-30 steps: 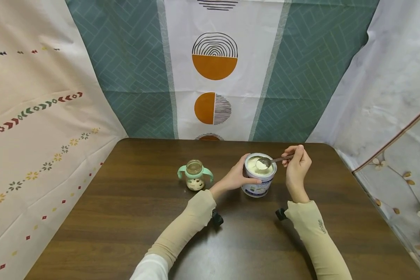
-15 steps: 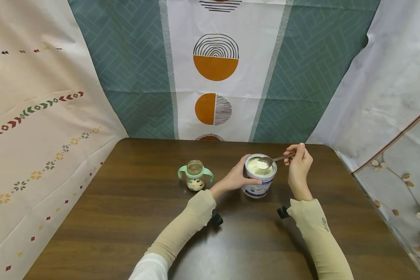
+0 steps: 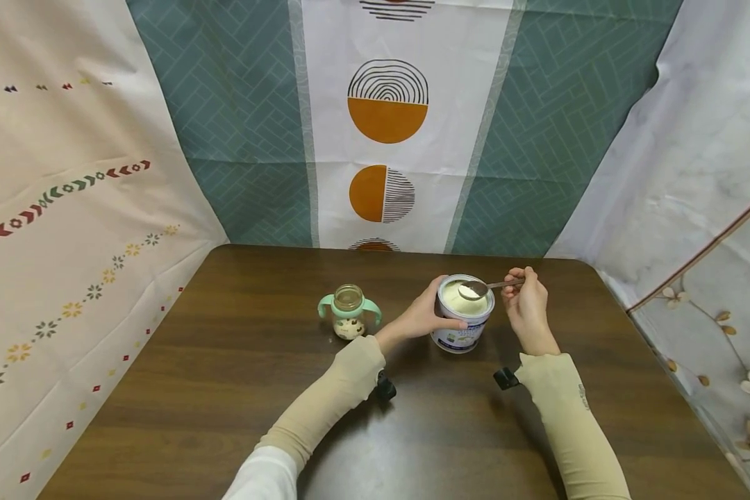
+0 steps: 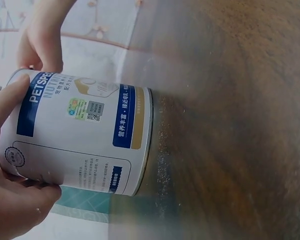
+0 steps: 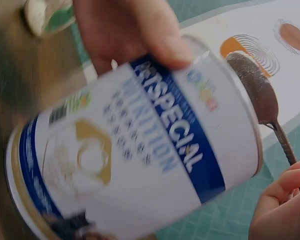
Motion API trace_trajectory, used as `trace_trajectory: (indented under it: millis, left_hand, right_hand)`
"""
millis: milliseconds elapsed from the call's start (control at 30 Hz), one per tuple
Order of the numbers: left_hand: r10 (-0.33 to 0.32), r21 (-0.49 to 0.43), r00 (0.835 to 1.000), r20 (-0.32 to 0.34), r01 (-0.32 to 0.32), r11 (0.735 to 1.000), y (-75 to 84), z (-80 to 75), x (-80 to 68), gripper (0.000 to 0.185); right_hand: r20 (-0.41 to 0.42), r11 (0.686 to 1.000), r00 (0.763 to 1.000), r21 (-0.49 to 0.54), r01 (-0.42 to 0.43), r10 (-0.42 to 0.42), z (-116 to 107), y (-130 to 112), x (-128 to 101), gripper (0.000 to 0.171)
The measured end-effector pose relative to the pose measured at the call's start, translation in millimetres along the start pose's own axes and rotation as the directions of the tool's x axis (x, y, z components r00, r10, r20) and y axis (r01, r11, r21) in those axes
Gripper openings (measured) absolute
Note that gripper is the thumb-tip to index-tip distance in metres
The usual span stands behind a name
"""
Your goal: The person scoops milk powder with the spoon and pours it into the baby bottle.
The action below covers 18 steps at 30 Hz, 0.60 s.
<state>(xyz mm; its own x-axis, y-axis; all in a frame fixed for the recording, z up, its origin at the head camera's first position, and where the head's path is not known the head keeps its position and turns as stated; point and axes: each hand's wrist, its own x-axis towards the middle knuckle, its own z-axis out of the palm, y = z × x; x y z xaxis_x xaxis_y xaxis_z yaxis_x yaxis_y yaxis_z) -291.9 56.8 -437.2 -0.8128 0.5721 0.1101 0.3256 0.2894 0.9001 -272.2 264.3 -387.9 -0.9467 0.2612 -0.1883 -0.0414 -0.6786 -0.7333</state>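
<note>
A white and blue tin [image 3: 462, 316] of pale powder stands open on the brown table [image 3: 225, 389]. My left hand [image 3: 423, 316] grips its side; the tin [image 4: 80, 137] fills the left wrist view with the left hand's fingers [image 4: 12, 200] around it. My right hand [image 3: 523, 305] pinches the handle of a metal spoon [image 3: 484, 287], whose bowl carries powder and hovers over the tin's mouth. In the right wrist view the spoon [image 5: 260, 95] sits at the rim of the tin [image 5: 135, 150].
A small open glass bottle [image 3: 348, 312] with green handles stands on the table left of the tin. Patterned cloths hang behind and on both sides. Wrist cameras [image 3: 384, 387] sit under both forearms.
My right hand has drawn slightly closer to the tin and lowered, with the spoon still over the powder. The left hand and tin have stayed put.
</note>
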Motion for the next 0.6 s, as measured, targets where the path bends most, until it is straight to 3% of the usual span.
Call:
trace_trajectory:
  millis: [267,600]
  left_hand:
    - [-0.008,0.03,1.0,-0.014,0.008,1.0,1.3,-0.6,1.0,0.099]
    - [-0.015,0.04,1.0,-0.026,0.016,0.999,2.1,0.2,0.5,0.099]
  right_hand:
    - [0.032,0.994,0.996,0.075,-0.085,0.083,-1.4,2.6,3.2,0.052]
    - [-0.018,0.998,0.999,0.061,-0.031,0.032,-1.9,9.1,3.9,0.05]
